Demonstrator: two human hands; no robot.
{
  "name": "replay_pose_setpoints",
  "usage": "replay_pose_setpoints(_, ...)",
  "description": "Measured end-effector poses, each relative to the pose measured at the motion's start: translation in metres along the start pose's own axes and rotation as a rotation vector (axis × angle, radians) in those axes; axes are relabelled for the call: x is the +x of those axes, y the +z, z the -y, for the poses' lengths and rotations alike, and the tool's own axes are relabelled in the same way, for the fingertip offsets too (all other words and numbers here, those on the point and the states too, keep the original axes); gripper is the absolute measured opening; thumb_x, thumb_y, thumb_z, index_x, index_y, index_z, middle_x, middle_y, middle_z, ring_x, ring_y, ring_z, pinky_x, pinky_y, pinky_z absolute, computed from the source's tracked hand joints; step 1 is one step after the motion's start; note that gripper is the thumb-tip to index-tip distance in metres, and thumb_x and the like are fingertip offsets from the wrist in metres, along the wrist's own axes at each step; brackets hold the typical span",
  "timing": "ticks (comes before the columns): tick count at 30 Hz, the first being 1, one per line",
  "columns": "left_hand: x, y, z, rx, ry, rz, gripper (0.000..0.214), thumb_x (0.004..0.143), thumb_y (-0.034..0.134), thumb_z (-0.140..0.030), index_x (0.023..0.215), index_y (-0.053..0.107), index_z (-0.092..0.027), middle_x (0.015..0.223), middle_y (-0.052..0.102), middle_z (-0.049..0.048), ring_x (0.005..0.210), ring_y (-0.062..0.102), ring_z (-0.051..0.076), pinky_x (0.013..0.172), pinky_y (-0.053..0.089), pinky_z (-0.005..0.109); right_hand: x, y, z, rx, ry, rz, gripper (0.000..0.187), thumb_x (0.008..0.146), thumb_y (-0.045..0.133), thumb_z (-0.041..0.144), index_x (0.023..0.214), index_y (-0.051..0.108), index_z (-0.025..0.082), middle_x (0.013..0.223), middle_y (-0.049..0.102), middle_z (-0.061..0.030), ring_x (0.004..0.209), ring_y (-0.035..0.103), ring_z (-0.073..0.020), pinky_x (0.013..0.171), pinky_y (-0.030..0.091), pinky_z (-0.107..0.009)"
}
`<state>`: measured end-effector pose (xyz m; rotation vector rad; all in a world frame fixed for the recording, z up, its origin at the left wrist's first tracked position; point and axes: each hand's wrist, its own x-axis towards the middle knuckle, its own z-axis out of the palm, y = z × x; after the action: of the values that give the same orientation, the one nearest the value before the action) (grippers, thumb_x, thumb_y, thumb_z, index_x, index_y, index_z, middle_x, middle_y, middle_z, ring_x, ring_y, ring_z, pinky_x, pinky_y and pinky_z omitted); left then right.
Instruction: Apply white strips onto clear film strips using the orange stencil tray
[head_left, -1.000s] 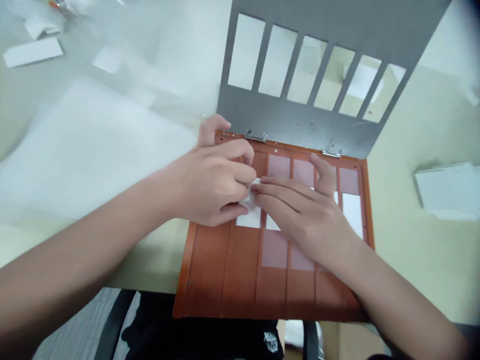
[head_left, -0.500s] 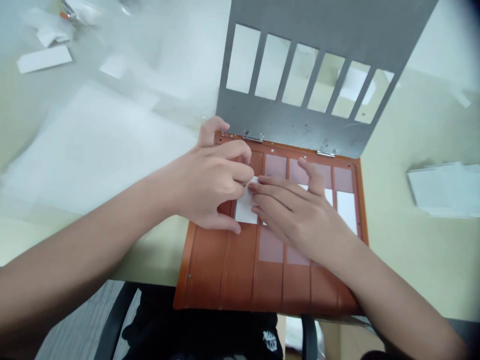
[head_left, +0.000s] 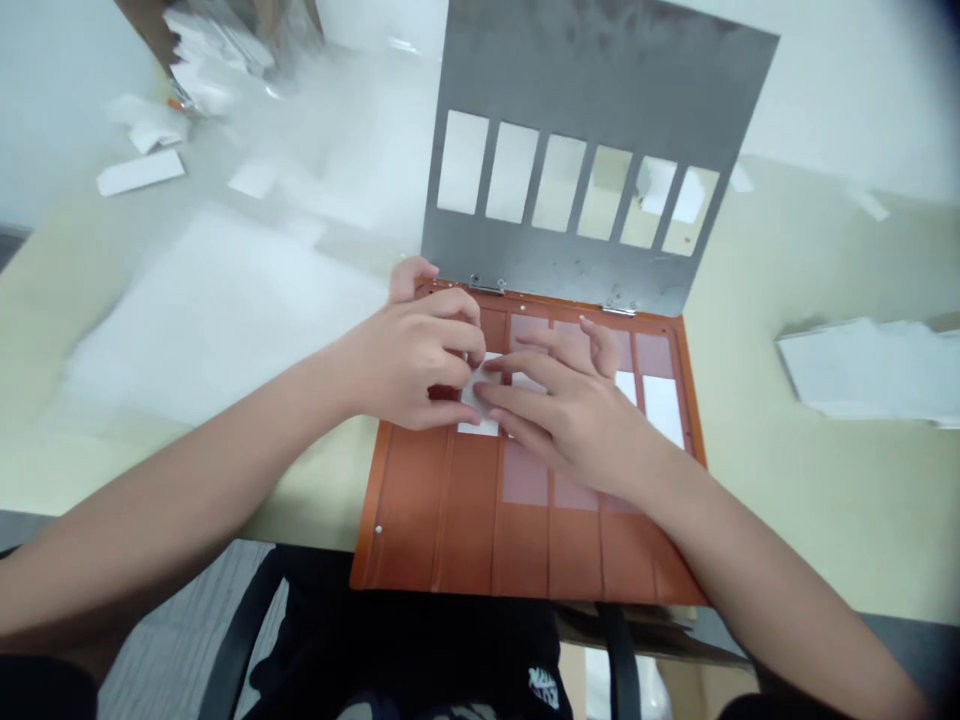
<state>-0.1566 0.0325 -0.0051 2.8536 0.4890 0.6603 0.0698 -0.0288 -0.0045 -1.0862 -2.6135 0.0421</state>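
An orange-brown grooved board [head_left: 472, 545] lies on the table in front of me, with a hinged grey metal frame [head_left: 600, 75] raised at its back edge. Pinkish strips [head_left: 525, 475] line several grooves, and white cards [head_left: 664, 405] cross them in a row. My left hand [head_left: 416, 350] is over the board's left side, fingers bent and thumb apart, at the leftmost white card [head_left: 487, 427]. The fingertips of my right hand [head_left: 581, 405], stretched out, rest on that same card. Both hands partly cover it, and my right hand hides part of the row.
A stack of white cards [head_left: 862, 370] lies to the right. Large translucent white sheets [head_left: 210, 310] spread over the left side. Behind them are a loose white strip [head_left: 140, 173] and crumpled white pieces [head_left: 154, 125]. The grey frame stands up with several rectangular openings.
The view has shifted, showing more of the far table. My left thumb has drawn closer to its fingers at the leftmost card, and my right fingers have spread and reached farther left over it.
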Motion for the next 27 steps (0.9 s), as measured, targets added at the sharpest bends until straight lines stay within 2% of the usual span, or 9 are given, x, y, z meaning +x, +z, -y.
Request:
replay_pose_setpoints(4,-0.001,-0.001,0.0,-0.04,-0.064,0.064,0.044,0.086,0.066,-0.051,0.057,0.061,-0.019,0.088,0.073,-0.0018,0.102,0.057,0.024,0.105,0.013,0.056,-0.002,0.0,-0.007,0.007,0.02,-0.06,0.02,0.096,0.056,0.031,0.095,0.076,0.033,0.123,0.067,-0.0022,0.126,0.048,-0.0289,0.106,0.019,-0.055)
replay_pose_setpoints(7,-0.001,0.001,0.0,-0.021,-0.072,0.033,0.044,0.083,0.068,-0.054,0.056,0.06,-0.02,0.088,0.074,-0.0024,0.101,0.059,0.024,0.103,0.014,0.053,-0.005,-0.002,-0.012,0.021,-0.001,-0.084,0.019,0.094,0.059,0.031,0.088,0.077,0.032,0.127,0.065,-0.0012,0.129,0.046,-0.0295,0.107,0.019,-0.054)
replay_pose_setpoints(9,-0.002,0.004,0.0,-0.01,-0.107,-0.001,0.046,0.081,0.068,-0.06,0.058,0.06,-0.021,0.087,0.074,-0.0017,0.098,0.06,0.024,0.101,0.016,0.052,-0.007,-0.003,-0.014,0.042,-0.002,-0.093,0.018,0.094,0.059,0.032,0.091,0.076,0.031,0.127,0.065,-0.0014,0.129,0.047,-0.0286,0.106,0.02,-0.053)
replay_pose_setpoints(12,-0.002,0.009,-0.004,0.038,-0.158,-0.025,0.048,0.076,0.066,-0.071,0.076,0.068,-0.023,0.089,0.074,0.0015,0.097,0.06,0.026,0.097,0.021,0.051,-0.008,-0.004,-0.015,0.048,0.039,-0.099,0.017,0.094,0.058,0.032,0.099,0.074,0.03,0.128,0.065,-0.0028,0.127,0.049,-0.0273,0.106,0.022,-0.052)
replay_pose_setpoints(15,-0.002,0.011,-0.01,0.095,-0.226,-0.002,0.068,0.068,0.063,-0.08,0.102,0.068,-0.022,0.102,0.072,0.0075,0.102,0.057,0.03,0.092,0.027,0.048,-0.008,-0.003,-0.017,0.066,0.087,-0.079,0.017,0.094,0.057,0.031,0.1,0.073,0.028,0.128,0.065,-0.0043,0.126,0.05,-0.0275,0.106,0.022,-0.053)
replay_pose_setpoints(18,-0.002,0.011,-0.015,0.134,-0.302,0.056,0.082,0.065,0.06,-0.084,0.114,0.065,-0.018,0.113,0.068,0.0121,0.106,0.054,0.034,0.087,0.029,0.047,-0.007,-0.003,-0.019,0.11,0.103,-0.059,0.017,0.095,0.056,0.03,0.099,0.071,0.028,0.127,0.066,-0.0048,0.123,0.052,-0.0269,0.103,0.023,-0.052)
replay_pose_setpoints(23,0.0,0.01,-0.017,0.114,-0.367,0.137,0.075,0.067,0.061,-0.08,0.111,0.065,-0.02,0.113,0.066,0.011,0.107,0.053,0.034,0.084,0.029,0.045,-0.007,-0.003,-0.022,0.146,0.114,-0.069,0.016,0.094,0.057,0.031,0.102,0.07,0.027,0.129,0.065,-0.0049,0.121,0.054,-0.0263,0.103,0.025,-0.052)
replay_pose_setpoints(27,0.002,0.007,-0.019,0.086,-0.386,0.135,0.068,0.065,0.066,-0.077,0.106,0.066,-0.022,0.113,0.066,0.0096,0.108,0.053,0.033,0.085,0.03,0.045,-0.006,-0.006,-0.021,0.157,0.133,-0.049,0.018,0.094,0.057,0.031,0.105,0.07,0.028,0.13,0.064,-0.005,0.122,0.054,-0.0253,0.104,0.025,-0.053)
